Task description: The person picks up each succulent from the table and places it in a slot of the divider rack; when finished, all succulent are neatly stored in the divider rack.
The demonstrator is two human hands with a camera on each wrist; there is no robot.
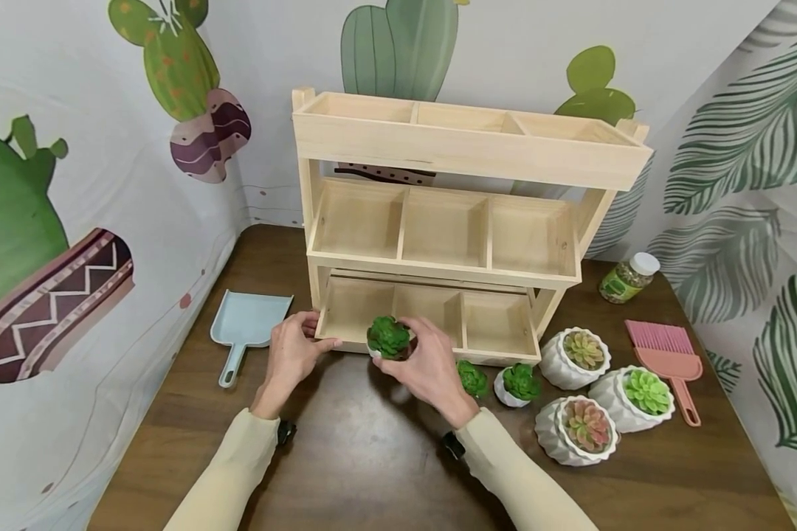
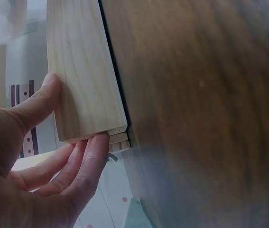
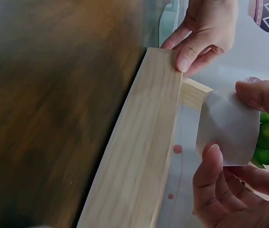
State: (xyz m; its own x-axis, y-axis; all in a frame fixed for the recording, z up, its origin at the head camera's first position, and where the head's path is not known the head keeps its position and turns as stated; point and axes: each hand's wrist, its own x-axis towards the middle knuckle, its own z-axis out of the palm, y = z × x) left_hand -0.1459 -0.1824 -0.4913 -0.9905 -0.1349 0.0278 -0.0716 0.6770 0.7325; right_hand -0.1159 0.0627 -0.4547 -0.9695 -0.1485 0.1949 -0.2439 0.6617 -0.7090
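Note:
My right hand [image 1: 430, 365] holds a small potted succulent [image 1: 388, 337] above the front edge of the bottom tier of a wooden three-tier shelf [image 1: 471, 153]. In the right wrist view its white pot [image 3: 229, 128] sits between thumb and fingers, green leaves to the right. My left hand [image 1: 295, 355] grips the left front corner of the bottom tier [image 2: 84, 71], thumb on the front board's top edge and fingers against its end. Two more small green succulents, one [image 1: 471, 379] partly behind the right hand and another [image 1: 518, 384], stand before the shelf.
Right of the shelf stand three larger white pots with succulents: a yellowish one [image 1: 575, 358], a bright green one [image 1: 637, 398] and a reddish one [image 1: 576, 430]. Beyond them are a pink brush [image 1: 667, 361] and a lidded jar [image 1: 629, 278]. A light blue dustpan [image 1: 249, 321] lies at left.

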